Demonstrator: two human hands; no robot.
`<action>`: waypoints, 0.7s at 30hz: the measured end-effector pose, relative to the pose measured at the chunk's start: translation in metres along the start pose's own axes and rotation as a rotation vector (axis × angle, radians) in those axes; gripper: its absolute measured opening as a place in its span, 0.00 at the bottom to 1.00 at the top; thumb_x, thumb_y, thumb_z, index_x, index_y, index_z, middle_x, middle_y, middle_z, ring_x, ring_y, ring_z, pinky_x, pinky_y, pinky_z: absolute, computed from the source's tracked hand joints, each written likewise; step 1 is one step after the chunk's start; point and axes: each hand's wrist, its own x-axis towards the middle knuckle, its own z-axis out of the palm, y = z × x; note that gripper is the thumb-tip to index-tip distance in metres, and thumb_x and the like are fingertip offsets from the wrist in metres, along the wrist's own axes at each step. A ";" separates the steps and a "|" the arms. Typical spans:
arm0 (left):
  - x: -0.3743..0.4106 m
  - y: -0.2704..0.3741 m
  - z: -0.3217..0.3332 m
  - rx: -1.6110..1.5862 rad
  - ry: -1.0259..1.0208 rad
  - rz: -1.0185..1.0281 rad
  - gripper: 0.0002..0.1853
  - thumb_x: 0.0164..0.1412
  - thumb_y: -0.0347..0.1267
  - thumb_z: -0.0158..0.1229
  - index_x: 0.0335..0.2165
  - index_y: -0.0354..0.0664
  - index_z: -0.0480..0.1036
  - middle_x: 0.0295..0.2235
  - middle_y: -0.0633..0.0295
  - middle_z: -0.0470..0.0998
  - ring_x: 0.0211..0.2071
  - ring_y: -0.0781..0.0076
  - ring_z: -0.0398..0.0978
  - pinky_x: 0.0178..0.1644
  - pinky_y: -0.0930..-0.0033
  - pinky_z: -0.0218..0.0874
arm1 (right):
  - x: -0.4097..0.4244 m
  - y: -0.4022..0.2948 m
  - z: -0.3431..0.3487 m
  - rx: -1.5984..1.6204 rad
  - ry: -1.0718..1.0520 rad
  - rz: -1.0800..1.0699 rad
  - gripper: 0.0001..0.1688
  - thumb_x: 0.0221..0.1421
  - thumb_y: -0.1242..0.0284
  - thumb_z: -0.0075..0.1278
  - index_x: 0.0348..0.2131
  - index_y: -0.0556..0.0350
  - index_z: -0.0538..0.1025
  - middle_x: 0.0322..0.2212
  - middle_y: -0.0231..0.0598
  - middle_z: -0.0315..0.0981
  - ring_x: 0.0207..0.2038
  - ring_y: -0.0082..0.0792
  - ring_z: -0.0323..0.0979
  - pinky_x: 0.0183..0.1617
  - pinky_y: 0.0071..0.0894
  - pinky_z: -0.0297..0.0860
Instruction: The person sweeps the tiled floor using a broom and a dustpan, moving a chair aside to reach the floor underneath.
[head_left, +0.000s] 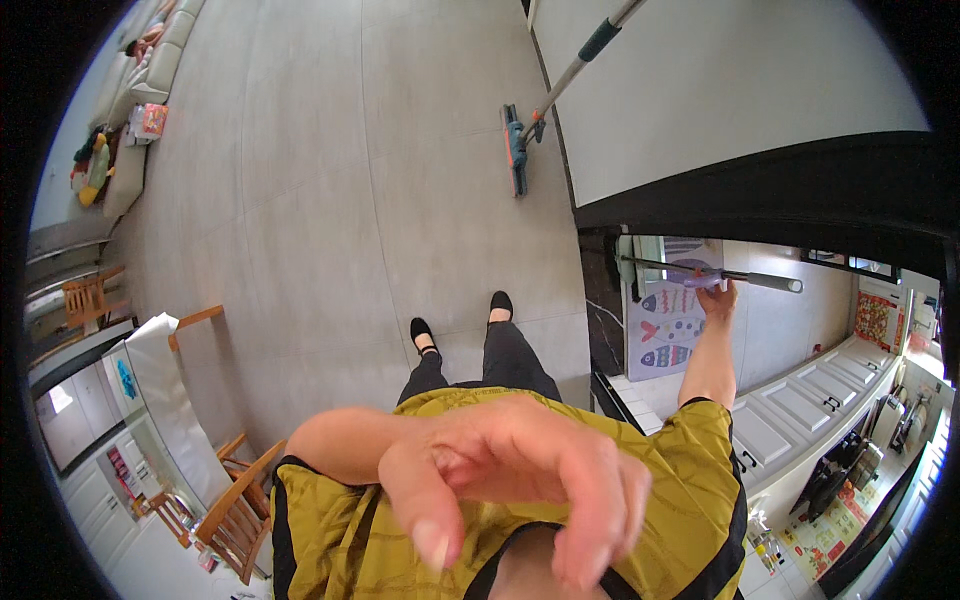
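My left hand (517, 480) is raised close to the camera, in front of my yellow-green shirt. Its thumb and curled fingers are apart, with nothing between them. Off to the right, my right hand (716, 294) closes around the metal pole of a long-handled floor tool (757, 280), beside a purple part. That pole ends in a grey grip; its pale green head (628, 268) is at the kitchen doorway. Whether it is a broom or a mop, I cannot tell. Farther ahead, a flat mop (516, 150) with a teal and orange head stands on the tiled floor.
Beyond the dark threshold (604, 300) lies a fish-patterned mat (667, 330), near white cabinets (795, 409). A white panel (720, 97) rises at the upper right. Wooden chairs (240, 517) are at the lower left. A person (146, 45) lies on the sofa (169, 64) at the upper left.
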 end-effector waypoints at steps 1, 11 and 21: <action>-0.003 0.001 -0.003 0.019 0.031 -0.003 0.20 0.47 0.44 0.51 0.33 0.38 0.68 0.26 0.50 0.66 0.23 0.68 0.63 0.27 0.73 0.54 | 0.002 -0.011 -0.006 -0.001 -0.020 0.022 0.32 0.46 0.55 0.41 0.43 0.58 0.55 0.39 0.60 0.55 0.31 0.50 0.62 0.30 0.41 0.67; -0.056 0.025 -0.036 0.207 0.251 0.132 0.20 0.48 0.44 0.51 0.33 0.40 0.62 0.25 0.55 0.65 0.26 0.72 0.62 0.28 0.77 0.52 | -0.005 -0.051 -0.007 -0.234 0.137 0.082 0.21 0.42 0.55 0.46 0.34 0.46 0.64 0.35 0.43 0.59 0.34 0.39 0.62 0.33 0.37 0.63; -0.071 0.077 0.007 0.723 -0.098 0.316 0.22 0.47 0.44 0.53 0.37 0.42 0.62 0.33 0.46 0.67 0.27 0.71 0.67 0.25 0.76 0.54 | -0.007 -0.053 -0.043 -0.299 0.323 -0.080 0.21 0.43 0.58 0.44 0.36 0.50 0.62 0.32 0.40 0.59 0.30 0.36 0.63 0.30 0.32 0.63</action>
